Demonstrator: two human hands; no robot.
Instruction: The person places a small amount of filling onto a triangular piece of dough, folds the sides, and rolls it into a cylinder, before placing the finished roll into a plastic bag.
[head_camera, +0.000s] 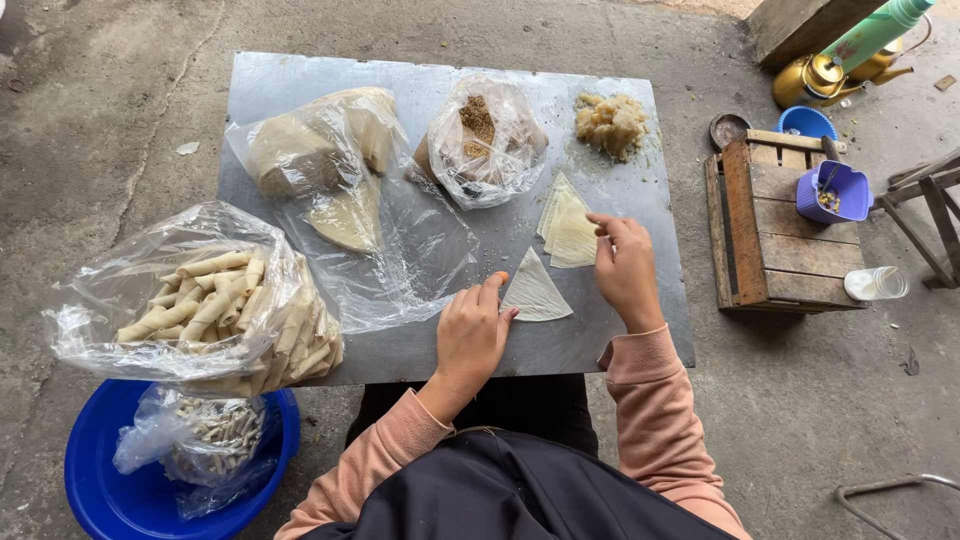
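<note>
Dark apron or skirt (520, 490) and pink sleeves (655, 400) are sitting closest to the lens, then the hands. Left hand (470, 335) is lying palm down on the metal tabletop (620, 330), fingers loosely together, fingertips pressing the left corner of 1 triangular wrapper sheet (535, 293) lying flat near the front edge; nothing gripped, just pinning it. Right hand (626, 268) is resting partly curled, fingertips touching the right edge of the stack of triangular wrappers (565, 225) just behind the single sheet; whether it is pinching a sheet, cannot tell. Moving outward: a crumbly pale filling heap (611, 122) is sitting bare on the table at the back right, a clear bag of brown and pale filling (482, 140) beside it to the left, then a larger clear bag of folded wrappers (320, 150) with loose plastic trailing toward the left hand. At the table's left front corner a clear bag of finished rolls (215, 305) is overhanging the edge, above a blue basin (100, 480) on the floor holding another bagged batch. Right of the table, a wooden crate (765, 225) is carrying a purple cup (840, 190), with a blue bowl (806, 122) and a brass kettle (815, 80) behind it.
</note>
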